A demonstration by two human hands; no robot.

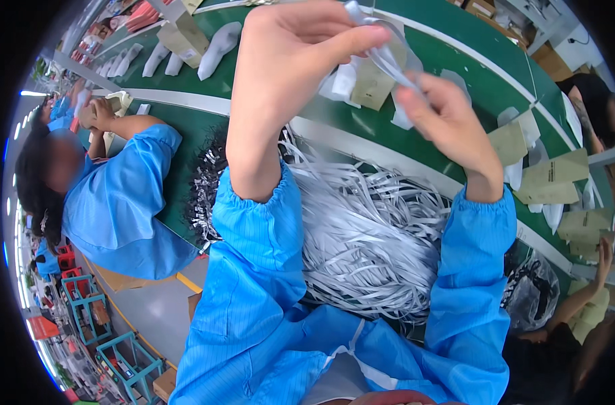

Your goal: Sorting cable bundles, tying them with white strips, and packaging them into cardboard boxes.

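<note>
Both my arms reach up in blue sleeves over a green work surface [334, 128]. My left hand [280, 61] is closed, its thumb and fingers pinching one end of a pale, shiny flat strip [388, 64]. The lower end of that strip runs into my right hand [452, 125], also closed in a pinch. Blur hides the strip's finer detail. Behind it on the green belt lie a beige card piece [375, 84] and white wrapped items [344, 81]. Between my forearms spreads a large heap of loose white and grey strips [368, 236].
A bundle of black strips [206, 189] lies left of the heap. White wrapped items [219, 50] and beige cards [554, 177] line the belt. A co-worker in blue [125, 196] sits at left; other people work at right. A clear plastic bag [537, 290] lies by my right elbow.
</note>
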